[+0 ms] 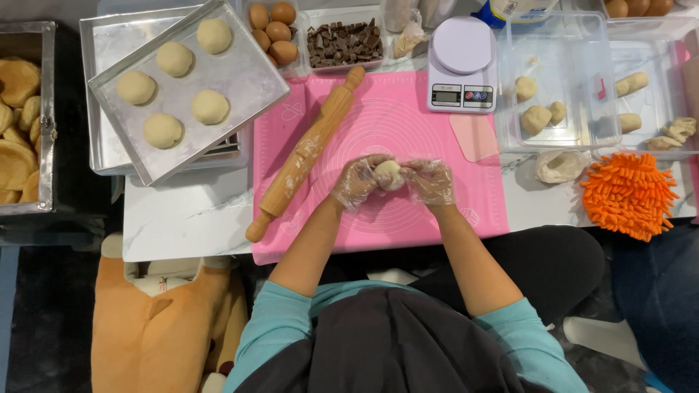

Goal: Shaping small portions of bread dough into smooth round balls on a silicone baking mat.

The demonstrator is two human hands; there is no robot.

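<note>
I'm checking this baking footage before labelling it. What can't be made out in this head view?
- Dough ball: mostly wrapped by the gloved left hand and right hand; its underside is hidden.
- Lower baking tray: covered by the upper tray of dough rounds.
- Eggs: cut off by the top edge.

Dough ball: mostly covered by the left hand and right hand; underside unseen.
Box of baked buns: cut off by the left edge.
Eggs, top right: upper parts cropped by the top edge.
Lower metal tray: largely hidden beneath the tilted upper tray.
Scale display: too small to read.
Bottle at top edge: only its base shows.
</note>
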